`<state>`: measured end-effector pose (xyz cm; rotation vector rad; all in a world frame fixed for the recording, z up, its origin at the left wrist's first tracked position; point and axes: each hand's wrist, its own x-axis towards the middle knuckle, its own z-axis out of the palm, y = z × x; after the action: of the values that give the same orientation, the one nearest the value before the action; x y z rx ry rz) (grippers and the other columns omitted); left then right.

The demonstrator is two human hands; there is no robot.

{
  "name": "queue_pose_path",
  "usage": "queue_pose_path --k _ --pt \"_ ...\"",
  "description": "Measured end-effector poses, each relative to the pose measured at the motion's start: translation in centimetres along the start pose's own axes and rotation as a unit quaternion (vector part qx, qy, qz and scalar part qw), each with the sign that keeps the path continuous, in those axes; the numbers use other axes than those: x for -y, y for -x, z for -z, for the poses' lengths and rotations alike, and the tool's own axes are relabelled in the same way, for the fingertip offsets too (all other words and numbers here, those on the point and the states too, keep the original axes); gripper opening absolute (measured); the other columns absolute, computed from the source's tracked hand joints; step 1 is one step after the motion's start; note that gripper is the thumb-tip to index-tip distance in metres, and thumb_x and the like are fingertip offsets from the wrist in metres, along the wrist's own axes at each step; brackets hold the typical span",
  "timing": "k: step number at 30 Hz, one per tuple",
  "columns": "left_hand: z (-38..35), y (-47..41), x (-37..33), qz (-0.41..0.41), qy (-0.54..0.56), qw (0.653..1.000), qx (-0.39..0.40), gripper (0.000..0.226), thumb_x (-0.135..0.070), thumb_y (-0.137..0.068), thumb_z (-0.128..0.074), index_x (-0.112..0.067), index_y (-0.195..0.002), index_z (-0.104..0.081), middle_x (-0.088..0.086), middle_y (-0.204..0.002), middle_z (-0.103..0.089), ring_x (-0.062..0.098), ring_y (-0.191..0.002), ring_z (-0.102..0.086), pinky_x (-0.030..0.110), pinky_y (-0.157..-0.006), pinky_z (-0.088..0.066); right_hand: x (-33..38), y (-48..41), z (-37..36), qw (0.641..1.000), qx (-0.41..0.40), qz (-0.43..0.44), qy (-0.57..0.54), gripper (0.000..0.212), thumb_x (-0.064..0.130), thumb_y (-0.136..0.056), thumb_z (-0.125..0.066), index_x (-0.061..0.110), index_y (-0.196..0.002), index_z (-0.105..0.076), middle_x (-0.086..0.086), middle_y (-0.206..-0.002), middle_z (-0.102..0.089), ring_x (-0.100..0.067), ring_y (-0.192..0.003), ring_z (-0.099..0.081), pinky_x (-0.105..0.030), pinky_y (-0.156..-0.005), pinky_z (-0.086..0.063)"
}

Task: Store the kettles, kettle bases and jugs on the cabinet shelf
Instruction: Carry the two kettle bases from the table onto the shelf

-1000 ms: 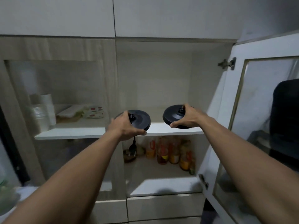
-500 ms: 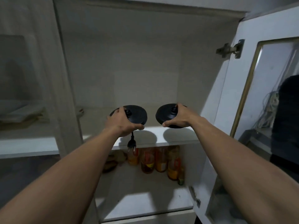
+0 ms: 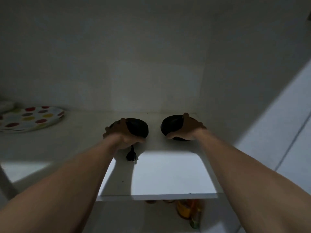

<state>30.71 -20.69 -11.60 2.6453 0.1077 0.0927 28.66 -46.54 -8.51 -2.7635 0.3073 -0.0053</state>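
Note:
Two round black kettle bases are deep inside the cabinet, over the back of the white shelf (image 3: 168, 179). My left hand (image 3: 121, 135) grips the left kettle base (image 3: 138, 128), whose black plug (image 3: 131, 155) dangles onto the shelf below my wrist. My right hand (image 3: 188, 130) grips the right kettle base (image 3: 170, 126) from its right side. Both bases are close to the shelf surface; whether they touch it is unclear in the dim light. No kettles or jugs are in view.
A plate with coloured dots (image 3: 32, 118) lies on the shelf at the far left. Bottles and jars (image 3: 190, 212) stand on the lower shelf under the front edge. The cabinet door (image 3: 277, 132) hangs open on the right.
Both hands have carried the bases from the shelf's front edge to its back, and my head has moved in close to the cabinet. The plug now rests on the shelf.

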Motion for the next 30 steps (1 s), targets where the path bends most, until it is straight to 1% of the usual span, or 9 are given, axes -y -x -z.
queue_pose_path --k 3,10,12,14,17,21,24,27,30 --pt "-1.4 -2.5 -0.7 -0.001 0.004 1.0 0.005 0.121 -0.076 -0.031 -0.074 -0.025 -0.135 -0.041 0.003 -0.132 -0.053 0.034 -0.122 -0.049 0.043 -0.097 -0.048 -0.8 -3.1 -1.3 1.0 0.012 0.002 -0.001 0.145 0.082 -0.037 -0.076 0.029 -0.157 -0.014 -0.005 -0.156 -0.039 -0.04 -0.14 -0.038 -0.049 -0.11 -0.041" --pt "-4.1 -8.8 -2.1 0.003 -0.005 0.999 0.033 0.131 -0.081 -0.035 -0.072 -0.015 -0.142 -0.034 0.007 -0.137 -0.05 0.034 -0.127 -0.046 0.043 -0.1 -0.043 -1.6 -9.8 -3.7 0.999 0.019 -0.001 -0.026 0.154 0.084 -0.039 -0.076 0.019 -0.16 -0.006 -0.008 -0.164 -0.029 -0.042 -0.15 -0.022 -0.055 -0.12 -0.025" --pt "-4.5 -10.3 -2.7 -0.006 0.001 0.999 0.041 0.13 -0.079 -0.041 -0.075 -0.011 -0.144 -0.033 0.008 -0.138 -0.05 0.033 -0.128 -0.046 0.041 -0.103 -0.04 -1.7 -10.6 -3.7 0.999 0.014 0.01 -0.031 0.145 0.08 -0.05 -0.079 0.014 -0.16 -0.011 -0.009 -0.162 -0.032 -0.039 -0.149 -0.028 -0.05 -0.119 -0.028" --pt "-4.9 -11.7 -3.2 -0.016 0.002 0.999 0.042 0.127 -0.078 -0.046 -0.076 -0.01 -0.144 -0.034 0.008 -0.138 -0.052 0.032 -0.128 -0.048 0.043 -0.108 -0.037 -2.1 -11.6 -4.2 0.999 0.004 0.026 -0.042 0.126 0.074 -0.06 -0.081 0.012 -0.156 -0.027 -0.007 -0.157 -0.041 -0.032 -0.143 -0.04 -0.043 -0.115 -0.036" --pt "-5.5 -13.3 -3.7 -0.021 -0.004 0.999 0.048 0.128 -0.078 -0.048 -0.077 -0.009 -0.146 -0.033 0.009 -0.141 -0.052 0.032 -0.131 -0.046 0.045 -0.112 -0.032 -2.5 -13.3 -5.0 0.998 -0.022 0.037 -0.042 0.128 0.088 -0.044 -0.072 0.023 -0.15 -0.043 0.0 -0.151 -0.052 -0.025 -0.135 -0.051 -0.042 -0.111 -0.044" --pt "-6.0 -14.5 -4.0 -0.032 -0.011 0.998 0.048 0.125 -0.08 -0.05 -0.074 -0.008 -0.144 -0.034 0.008 -0.139 -0.053 0.032 -0.13 -0.046 0.046 -0.113 -0.029 -4.4 -19.0 -7.7 0.998 -0.029 0.043 -0.036 0.147 0.108 -0.021 -0.051 0.034 -0.148 -0.047 0.007 -0.148 -0.055 -0.021 -0.133 -0.054 -0.044 -0.109 -0.045" --pt "-6.1 -14.8 -4.2 -0.037 -0.023 0.998 0.051 0.124 -0.081 -0.052 -0.073 -0.007 -0.143 -0.033 0.009 -0.14 -0.053 0.032 -0.131 -0.047 0.047 -0.114 -0.026 -5.6 -22.0 -9.3 0.998 -0.041 0.036 -0.04 0.149 0.11 -0.02 -0.045 0.036 -0.15 -0.042 0.007 -0.15 -0.051 -0.024 -0.135 -0.05 -0.048 -0.11 -0.043" --pt "-6.1 -15.3 -4.4 -0.02 -0.038 0.996 0.076 0.142 -0.09 -0.033 -0.065 -0.009 -0.144 -0.03 0.01 -0.143 -0.05 0.035 -0.135 -0.041 0.053 -0.115 -0.024 -4.1 -19.9 -7.8 0.998 -0.042 0.019 -0.031 0.141 0.105 -0.033 -0.052 0.032 -0.152 -0.037 -0.001 -0.153 -0.047 -0.031 -0.137 -0.046 -0.054 -0.112 -0.038" --pt "-6.7 -16.3 -4.1 -0.001 -0.037 0.996 0.076 0.16 -0.098 -0.014 -0.056 -0.013 -0.146 -0.029 0.011 -0.147 -0.047 0.04 -0.139 -0.036 0.059 -0.114 -0.023 -1.9 -15.6 -5.5 0.999 -0.036 0.01 -0.006 0.128 0.092 -0.057 -0.06 0.021 -0.158 -0.025 -0.011 -0.158 -0.038 -0.038 -0.143 -0.037 -0.057 -0.117 -0.031"
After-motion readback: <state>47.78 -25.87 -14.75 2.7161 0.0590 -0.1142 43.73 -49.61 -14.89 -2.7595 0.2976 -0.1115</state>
